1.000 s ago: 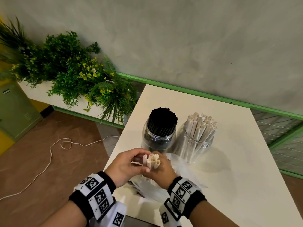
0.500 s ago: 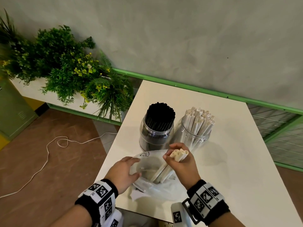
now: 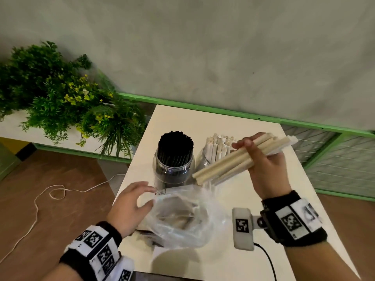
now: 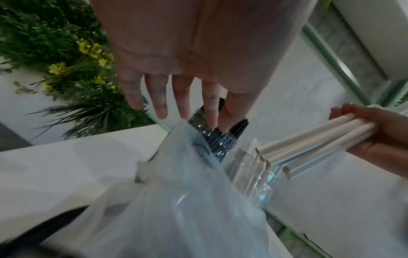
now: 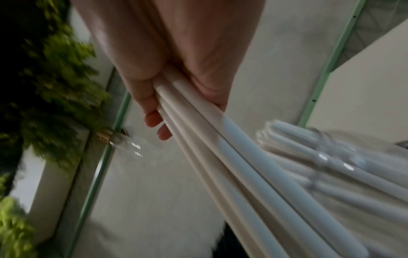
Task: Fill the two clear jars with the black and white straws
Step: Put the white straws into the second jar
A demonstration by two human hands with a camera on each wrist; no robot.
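We found the right hand grasping a bundle of white straws, held aslant above the surface in front of the white-straw jar. That jar stood just beside the black-straw jar, which was packed full. The left hand was released, fingers straight, at the rim of a clear plastic bag lying on the surface near its front edge. Further white straws showed dimly inside the bag.
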